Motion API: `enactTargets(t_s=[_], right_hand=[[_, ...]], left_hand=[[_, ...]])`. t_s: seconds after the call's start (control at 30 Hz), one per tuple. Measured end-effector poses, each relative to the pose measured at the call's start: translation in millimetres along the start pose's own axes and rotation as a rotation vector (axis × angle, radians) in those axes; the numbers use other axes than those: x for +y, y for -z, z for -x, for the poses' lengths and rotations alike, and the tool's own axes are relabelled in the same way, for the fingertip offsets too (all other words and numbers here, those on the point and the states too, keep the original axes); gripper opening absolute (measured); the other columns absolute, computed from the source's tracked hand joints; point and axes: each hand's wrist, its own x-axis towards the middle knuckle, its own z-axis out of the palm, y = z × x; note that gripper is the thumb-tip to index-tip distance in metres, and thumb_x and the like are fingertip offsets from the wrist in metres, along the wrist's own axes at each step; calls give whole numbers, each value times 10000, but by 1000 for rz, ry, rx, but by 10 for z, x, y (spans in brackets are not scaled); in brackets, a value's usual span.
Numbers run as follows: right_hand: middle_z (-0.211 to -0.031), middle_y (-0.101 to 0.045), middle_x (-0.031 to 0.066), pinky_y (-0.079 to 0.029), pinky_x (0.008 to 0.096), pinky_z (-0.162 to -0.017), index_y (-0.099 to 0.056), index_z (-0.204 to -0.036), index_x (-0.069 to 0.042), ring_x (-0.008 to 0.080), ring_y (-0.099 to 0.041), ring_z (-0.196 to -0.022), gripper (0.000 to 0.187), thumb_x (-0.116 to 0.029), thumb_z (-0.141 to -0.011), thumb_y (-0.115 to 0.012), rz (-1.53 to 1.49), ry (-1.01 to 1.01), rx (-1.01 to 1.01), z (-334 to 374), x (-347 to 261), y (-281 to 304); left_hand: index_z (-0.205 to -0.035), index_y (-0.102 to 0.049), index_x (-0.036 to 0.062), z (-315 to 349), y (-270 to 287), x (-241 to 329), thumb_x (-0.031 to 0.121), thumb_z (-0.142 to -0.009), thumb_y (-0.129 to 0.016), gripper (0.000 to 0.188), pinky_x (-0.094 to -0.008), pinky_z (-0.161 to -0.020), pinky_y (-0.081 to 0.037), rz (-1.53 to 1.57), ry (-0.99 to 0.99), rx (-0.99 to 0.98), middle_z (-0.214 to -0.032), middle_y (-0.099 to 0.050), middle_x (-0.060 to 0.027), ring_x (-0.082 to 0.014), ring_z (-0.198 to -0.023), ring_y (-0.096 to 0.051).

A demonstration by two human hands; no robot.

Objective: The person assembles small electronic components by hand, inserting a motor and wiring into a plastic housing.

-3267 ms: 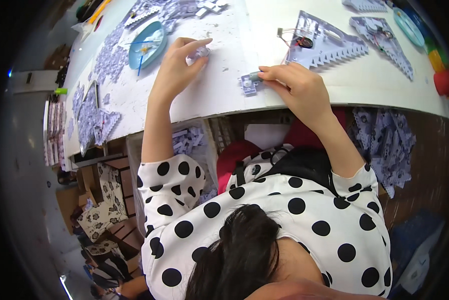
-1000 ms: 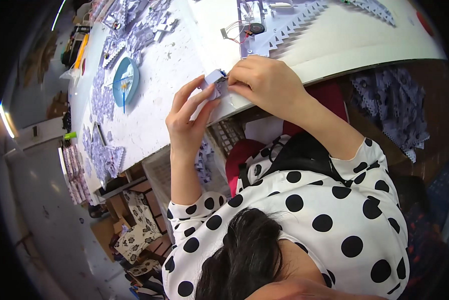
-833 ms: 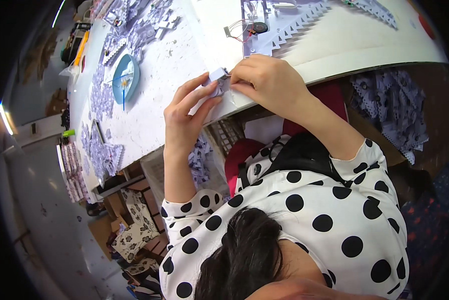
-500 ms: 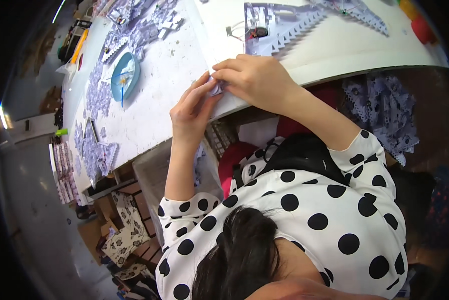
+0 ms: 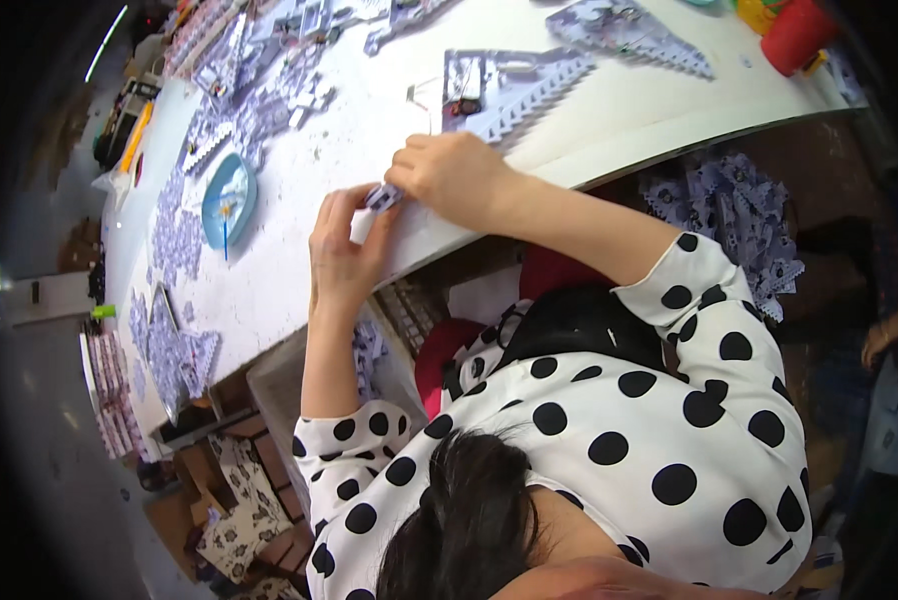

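Both hands meet at the front edge of a white table. My left hand and my right hand pinch a small purple-and-white printed paper piece between their fingertips. The piece is mostly covered by my fingers. Just behind my right hand lies a fanned stack of the same printed pieces with a jagged edge.
A blue dish with a thin stick sits left of my hands. Many printed pieces cover the far left of the table. A red cup stands far right. More printed pieces hang under the table. Cartons sit on the floor.
My hands have come together on the small paper piece, after working apart on the table. The view has shifted, so the table now sits higher and further left.
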Motion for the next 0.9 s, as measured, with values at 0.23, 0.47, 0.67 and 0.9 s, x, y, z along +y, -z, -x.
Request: enactTargets(t_s=[0.23, 0.47, 0.67, 0.9], right_hand=[[-1188, -690, 40, -571, 319, -758, -677, -1266, -157, 218, -658, -945, 466, -173, -813, -786, -115, -203, 388, 30, 79, 449], [-1165, -619, 84, -533, 302, -738, -616, -1299, -92, 191, -615, -849, 475, -26, -838, -711, -396, -648, 662, 369, 368, 716], [-1163, -639, 106, -443, 428, -1018, -639, -1232, -78, 322, -551, -1128, 426, -28, -814, -702, -100, -479, 336, 621, 522, 770], [-1532, -405, 232, -323, 465, -1182, -453, -1473, -125, 408, -324, -1454, 767, -45, -743, -675, 21, -295, -65, 603, 994, 792]], left_hand=[[-1127, -711, 64, -495, 151, 438, 20, -796, -800, 345, -369, -808, -538, -44, -135, 106, -1004, -718, -105, -267, -937, -685], [-1079, -730, 123, -1181, -686, 520, -30, -789, -726, 327, -385, -833, -548, 37, -400, 276, -1055, -701, -109, -307, -967, -662], [-1240, -678, 94, -843, -432, 575, 66, -900, -629, 345, -556, -1172, -294, -220, -198, -25, -1365, -596, -135, -348, -1332, -495], [-1255, -663, 49, -27, -154, 420, -41, -928, -543, 360, -420, -1083, -435, -46, -23, 179, -1275, -646, -157, -330, -1255, -579]])
